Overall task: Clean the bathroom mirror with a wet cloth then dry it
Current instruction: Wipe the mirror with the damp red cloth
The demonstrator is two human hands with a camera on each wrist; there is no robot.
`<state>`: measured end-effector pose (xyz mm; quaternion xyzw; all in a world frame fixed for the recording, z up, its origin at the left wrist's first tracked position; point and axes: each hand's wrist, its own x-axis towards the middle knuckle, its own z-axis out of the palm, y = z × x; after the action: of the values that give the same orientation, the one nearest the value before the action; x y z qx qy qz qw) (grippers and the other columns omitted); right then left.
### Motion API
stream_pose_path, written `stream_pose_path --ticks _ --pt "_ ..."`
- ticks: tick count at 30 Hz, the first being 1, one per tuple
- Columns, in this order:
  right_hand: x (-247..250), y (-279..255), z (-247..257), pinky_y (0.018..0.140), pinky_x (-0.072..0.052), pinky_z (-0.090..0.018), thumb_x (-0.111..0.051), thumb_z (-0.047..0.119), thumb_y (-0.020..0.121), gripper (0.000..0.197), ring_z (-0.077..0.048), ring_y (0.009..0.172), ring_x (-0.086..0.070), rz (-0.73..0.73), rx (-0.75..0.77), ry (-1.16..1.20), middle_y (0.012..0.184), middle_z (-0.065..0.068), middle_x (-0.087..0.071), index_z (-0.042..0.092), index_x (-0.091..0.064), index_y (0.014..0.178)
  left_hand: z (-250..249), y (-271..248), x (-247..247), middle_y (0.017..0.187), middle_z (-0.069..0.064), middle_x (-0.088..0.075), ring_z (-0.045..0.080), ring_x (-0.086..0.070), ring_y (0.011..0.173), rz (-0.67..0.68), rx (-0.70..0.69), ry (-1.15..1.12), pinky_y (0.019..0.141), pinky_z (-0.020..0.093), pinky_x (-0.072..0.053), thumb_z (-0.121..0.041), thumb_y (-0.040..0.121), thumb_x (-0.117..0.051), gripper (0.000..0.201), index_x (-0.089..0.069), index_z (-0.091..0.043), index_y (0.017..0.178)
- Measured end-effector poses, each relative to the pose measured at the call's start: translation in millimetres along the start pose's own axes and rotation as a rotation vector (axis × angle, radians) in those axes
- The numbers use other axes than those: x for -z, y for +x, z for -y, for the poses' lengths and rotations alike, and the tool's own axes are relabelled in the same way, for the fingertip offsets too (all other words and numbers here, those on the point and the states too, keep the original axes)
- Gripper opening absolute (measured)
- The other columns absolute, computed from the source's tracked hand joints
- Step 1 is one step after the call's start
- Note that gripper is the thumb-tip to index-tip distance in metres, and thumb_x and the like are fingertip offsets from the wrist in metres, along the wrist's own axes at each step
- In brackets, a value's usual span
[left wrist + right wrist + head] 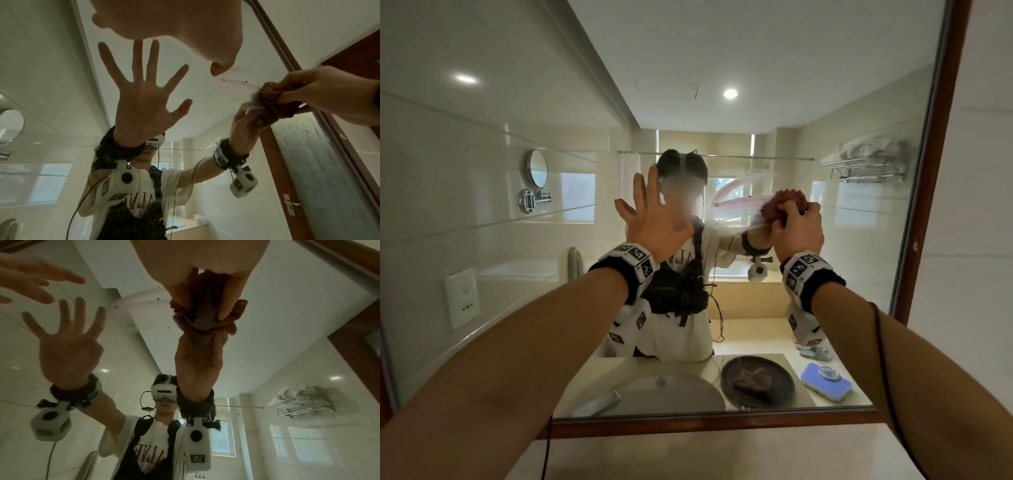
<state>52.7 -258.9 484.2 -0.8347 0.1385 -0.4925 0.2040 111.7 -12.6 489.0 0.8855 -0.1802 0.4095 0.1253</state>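
Mirror (774,85) glass fills the head view; the right hand (796,228) bunches a brown cloth (779,204) against it, leaving pink smears that may simply spread. From the left wrist, the left hand (180,24), fingers spread, sits close enough to print the glass. The right wrist view shows crumbs that the balled cloth could drag.

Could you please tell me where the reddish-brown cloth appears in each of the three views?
Head: cloth right of centre, bunched in the right hand against the mirror.
Left wrist: cloth at the right edge, mid-height.
Right wrist: cloth upper centre, pinched by fingers.
Shared landmark: the mirror's brown wooden frame.
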Motion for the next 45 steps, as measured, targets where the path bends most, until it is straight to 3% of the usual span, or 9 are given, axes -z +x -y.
stream_pose_path --ticks 6,13,17,20,24,28,32,40,45 --pt "-16.9 -16.3 26.1 0.092 -0.047 -0.04 -0.051 0.019 0.091 0.026 -0.034 0.102 -0.053 0.03 -0.039 0.113 0.126 -0.014 -0.042 0.021 -0.059 0.116 9.1 -2.7 3.4 0.162 0.005 0.024 0.034 0.023 0.148 -0.008 0.019 -0.001 0.111 0.073 0.0 -0.061 0.09 -0.049 0.073 -0.011 -0.049 0.152" --pt "-45.7 -50.7 68.2 0.087 -0.051 -0.04 -0.059 0.024 0.089 0.03 -0.03 0.109 -0.05 0.167 0.333 0.05 0.128 -0.01 -0.045 0.023 -0.062 0.119 30.9 -10.8 3.5 0.161 0.003 0.026 0.033 0.025 0.147 0.006 0.062 -0.007 0.111 0.074 0.003 -0.058 0.09 -0.052 0.073 -0.013 -0.051 0.152" --pt "-22.3 -35.1 33.1 0.098 -0.047 -0.042 -0.062 0.023 0.087 0.031 -0.034 0.114 -0.05 0.15 0.195 0.072 0.136 -0.011 -0.04 0.021 -0.06 0.119 29.1 -15.1 -0.8 0.162 0.004 0.024 0.033 0.024 0.148 0.007 0.058 0.0 0.111 0.073 0.003 -0.057 0.09 -0.052 0.072 -0.014 -0.05 0.151" --pt "1.4 -8.7 9.5 0.096 -0.047 -0.043 -0.056 0.015 0.085 0.034 -0.039 0.11 -0.052 0.047 0.011 0.099 0.135 -0.013 -0.038 0.025 -0.059 0.118 24.9 -13.6 -1.1 0.162 0.004 0.024 0.034 0.023 0.148 -0.001 0.06 -0.01 0.111 0.073 0.002 -0.056 0.091 -0.053 0.073 -0.014 -0.05 0.152" --pt "7.6 16.0 20.6 0.093 -0.047 -0.042 -0.048 0.013 0.088 0.044 -0.039 0.105 -0.053 -0.039 -0.045 0.13 0.127 -0.016 -0.043 0.03 -0.055 0.127 24.5 -12.1 2.8 0.162 0.005 0.024 0.033 0.023 0.148 -0.015 0.057 -0.025 0.111 0.073 0.001 -0.055 0.091 -0.053 0.072 -0.014 -0.049 0.152" --pt "-10.3 10.6 61.2 0.094 -0.045 -0.039 -0.05 0.02 0.09 0.04 -0.033 0.107 -0.053 -0.03 0.016 0.119 0.129 -0.013 -0.041 0.028 -0.055 0.129 35.6 -10.3 5.5 0.161 0.004 0.026 0.034 0.024 0.148 -0.02 0.071 -0.018 0.111 0.073 0.001 -0.056 0.09 -0.053 0.073 -0.012 -0.05 0.151" --pt "-37.1 -12.6 97.0 0.086 -0.048 -0.038 -0.056 0.023 0.088 0.037 -0.029 0.105 -0.053 -0.001 0.194 0.111 0.126 -0.01 -0.044 0.027 -0.059 0.124 51.6 -13.6 9.6 0.161 0.005 0.027 0.035 0.023 0.148 -0.017 0.082 0.005 0.111 0.074 0.001 -0.057 0.09 -0.053 0.075 -0.011 -0.05 0.151" --pt "-61.0 -54.3 101.5 0.084 -0.049 -0.037 -0.061 0.029 0.089 0.028 -0.027 0.112 -0.051 0.189 0.45 -0.054 0.13 -0.006 -0.042 0.025 -0.061 0.116 52.9 -27.5 1.2 0.162 0.006 0.024 0.035 0.021 0.148 -0.003 0.093 0.007 0.11 0.073 0.002 -0.056 0.089 -0.054 0.077 -0.011 -0.049 0.152" --pt "-26.2 -28.8 69.9 0.096 -0.047 -0.038 -0.068 0.031 0.086 0.026 -0.029 0.115 -0.048 0.127 0.306 0.061 0.132 -0.009 -0.042 0.017 -0.064 0.107 36.2 -23.6 -3.7 0.162 0.005 0.025 0.033 0.023 0.148 0.001 0.055 0.013 0.11 0.074 0.001 -0.056 0.089 -0.053 0.075 -0.012 -0.049 0.152"
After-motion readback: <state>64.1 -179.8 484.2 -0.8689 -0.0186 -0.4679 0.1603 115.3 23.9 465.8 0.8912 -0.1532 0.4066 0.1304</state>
